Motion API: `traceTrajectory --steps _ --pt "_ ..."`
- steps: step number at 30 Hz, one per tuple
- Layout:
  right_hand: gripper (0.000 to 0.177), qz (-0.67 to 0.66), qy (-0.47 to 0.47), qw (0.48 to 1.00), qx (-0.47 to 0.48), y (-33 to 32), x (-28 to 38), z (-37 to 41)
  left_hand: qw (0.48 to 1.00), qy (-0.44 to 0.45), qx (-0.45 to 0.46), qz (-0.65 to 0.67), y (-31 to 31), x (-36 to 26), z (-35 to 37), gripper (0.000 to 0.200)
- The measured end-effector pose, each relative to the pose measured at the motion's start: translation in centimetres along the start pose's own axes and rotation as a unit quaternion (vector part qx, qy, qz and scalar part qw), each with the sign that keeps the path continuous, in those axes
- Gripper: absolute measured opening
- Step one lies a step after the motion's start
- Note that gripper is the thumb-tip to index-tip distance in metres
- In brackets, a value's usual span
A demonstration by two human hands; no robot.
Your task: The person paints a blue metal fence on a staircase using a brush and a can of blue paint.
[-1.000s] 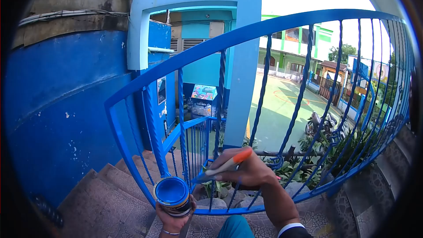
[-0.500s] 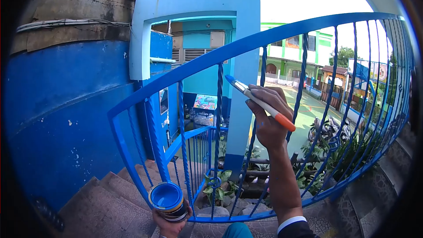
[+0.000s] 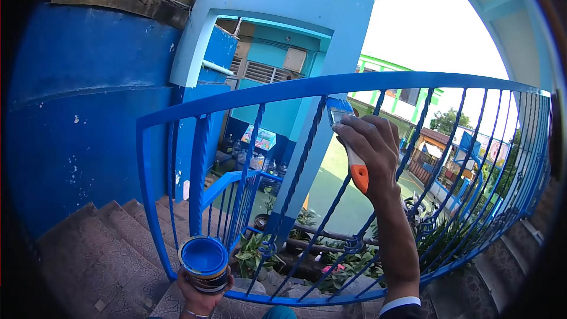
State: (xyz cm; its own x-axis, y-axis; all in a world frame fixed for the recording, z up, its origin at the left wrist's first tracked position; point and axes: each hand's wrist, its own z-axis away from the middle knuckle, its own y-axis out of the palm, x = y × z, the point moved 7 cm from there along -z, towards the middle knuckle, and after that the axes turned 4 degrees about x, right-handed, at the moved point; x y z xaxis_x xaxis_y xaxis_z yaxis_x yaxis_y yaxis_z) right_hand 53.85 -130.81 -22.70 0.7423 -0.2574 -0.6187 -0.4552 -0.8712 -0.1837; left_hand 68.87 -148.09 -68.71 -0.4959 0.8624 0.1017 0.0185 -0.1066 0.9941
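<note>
My right hand point(image 3: 373, 147) grips a paintbrush point(image 3: 358, 171) with a white and orange handle. Its blue-coated bristles point up and sit just under the blue top rail point(image 3: 295, 87), beside a twisted baluster point(image 3: 304, 156); whether they touch the metal I cannot tell. Low in the view, my left hand point(image 3: 204, 300) is wrapped round an open can of blue paint point(image 3: 204, 259), held upright next to the bottom left corner of the railing.
Stone-patterned steps point(image 3: 112, 260) descend on the left beside a blue wall point(image 3: 88, 159). A light blue pillar point(image 3: 348, 29) stands beyond the railing. Plants point(image 3: 254, 254) and rocks lie behind the balusters, with a green courtyard point(image 3: 339, 192) farther off.
The view has tilted and shifted. The brush has turned from a slant to more upright, its bristles now close under the top rail. The can remains in my left hand.
</note>
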Motion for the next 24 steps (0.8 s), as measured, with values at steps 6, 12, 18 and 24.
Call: traceTrajectory --steps 6,12,18,24 --pt "0.039 -0.034 -0.008 0.999 0.000 1.0 1.5 0.3 1.000 0.003 -0.003 0.009 -0.6 -0.1 0.0 0.098" --pt "0.037 -0.020 0.001 0.999 -0.035 0.2 1.2 -0.3 0.999 0.033 -0.007 0.009 -0.3 -0.5 0.2 0.103" --pt "0.041 -0.012 -0.054 0.997 0.057 1.3 2.7 0.1 0.999 0.037 0.004 0.007 -0.3 -0.5 -0.1 0.101" --pt "0.040 0.038 -0.045 0.997 0.053 0.8 2.5 -1.8 0.999 0.043 -0.009 -0.008 -0.6 -0.6 -0.3 0.098"
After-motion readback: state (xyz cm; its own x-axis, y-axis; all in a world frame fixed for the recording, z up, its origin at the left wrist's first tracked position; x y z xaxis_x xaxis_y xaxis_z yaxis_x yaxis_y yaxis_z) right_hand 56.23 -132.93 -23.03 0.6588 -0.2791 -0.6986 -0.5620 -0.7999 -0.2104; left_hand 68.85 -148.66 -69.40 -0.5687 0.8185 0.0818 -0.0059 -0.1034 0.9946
